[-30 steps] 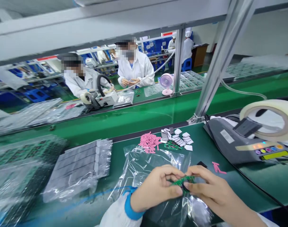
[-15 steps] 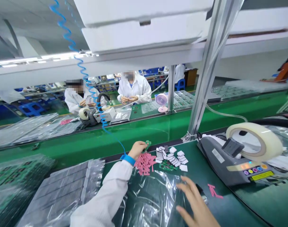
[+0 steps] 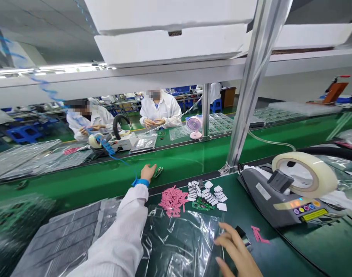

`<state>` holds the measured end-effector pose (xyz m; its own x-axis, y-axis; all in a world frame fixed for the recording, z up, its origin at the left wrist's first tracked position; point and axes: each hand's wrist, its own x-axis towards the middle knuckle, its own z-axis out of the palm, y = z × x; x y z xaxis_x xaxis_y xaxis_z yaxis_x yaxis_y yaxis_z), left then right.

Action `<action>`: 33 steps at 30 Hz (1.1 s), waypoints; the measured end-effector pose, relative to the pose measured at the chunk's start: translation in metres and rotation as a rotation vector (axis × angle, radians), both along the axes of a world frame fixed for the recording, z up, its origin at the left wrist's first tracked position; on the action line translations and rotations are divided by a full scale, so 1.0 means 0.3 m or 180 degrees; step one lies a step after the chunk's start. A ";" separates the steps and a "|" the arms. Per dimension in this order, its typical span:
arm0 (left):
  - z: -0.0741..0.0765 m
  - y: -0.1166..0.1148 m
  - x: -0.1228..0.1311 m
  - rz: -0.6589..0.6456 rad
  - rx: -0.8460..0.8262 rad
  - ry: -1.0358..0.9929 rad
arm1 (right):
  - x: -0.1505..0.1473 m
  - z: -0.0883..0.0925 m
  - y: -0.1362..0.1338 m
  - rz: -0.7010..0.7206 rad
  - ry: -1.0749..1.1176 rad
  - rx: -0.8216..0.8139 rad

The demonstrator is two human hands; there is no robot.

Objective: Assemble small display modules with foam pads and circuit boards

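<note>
A long green belt (image 3: 190, 157) runs across behind the dark green workbench (image 3: 282, 261). Flat and wrinkled on the bench lies a clear plastic sheet (image 3: 176, 246), and over to the right I see a grey machine (image 3: 282, 213) with a wide roll of tape (image 3: 322, 179). The right hand (image 3: 236, 246) is at the sheet's right edge, fingers spread wide. The left hand (image 3: 147, 173) reaches out over the belt; I can't tell from here whether its fingers grip anything. A heap of pink strips (image 3: 172, 201) sits beside scattered white pieces (image 3: 207, 196), and the small circuit board (image 3: 159, 172) is just past the left hand's fingertips, over the belt
</note>
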<state>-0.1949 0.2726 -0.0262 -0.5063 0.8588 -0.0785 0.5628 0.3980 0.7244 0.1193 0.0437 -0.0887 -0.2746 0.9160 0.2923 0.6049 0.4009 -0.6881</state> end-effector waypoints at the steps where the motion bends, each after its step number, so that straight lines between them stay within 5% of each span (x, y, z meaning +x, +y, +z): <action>1: 0.007 -0.033 -0.009 -0.0026 0.0113 -0.0009 | -0.020 0.027 0.022 0.0277 -0.0096 -0.0093; 6: -0.029 -0.361 -0.003 -0.0546 0.0472 0.0080 | -0.213 0.100 0.156 0.1281 -0.0427 -0.0429; 9: -0.104 -0.589 0.027 -0.0974 0.0321 0.0344 | -0.364 0.057 0.230 0.1429 -0.0534 -0.0463; 12: -0.182 -0.728 0.045 -0.1226 0.0069 0.0615 | -0.496 -0.002 0.284 0.1294 -0.0740 -0.0498; 17: -0.238 -0.768 0.060 -0.1323 -0.0342 0.1093 | -0.620 -0.048 0.324 0.0957 -0.0887 -0.0543; 22: -0.209 -0.744 0.067 -0.1117 -0.0671 0.1493 | -0.632 -0.033 0.318 0.0862 -0.0462 -0.0595; 27: -0.126 -0.733 0.032 -0.0781 -0.0733 0.1742 | -0.493 0.060 0.270 0.0696 0.0406 -0.0731; 30: -0.088 -0.745 0.069 -0.1010 -0.0465 0.1671 | -0.356 0.112 0.186 0.0621 0.0899 -0.0761; 33: -0.083 -0.784 0.184 -0.1632 0.0046 0.0420 | -0.249 0.119 0.072 0.0551 0.1214 -0.0806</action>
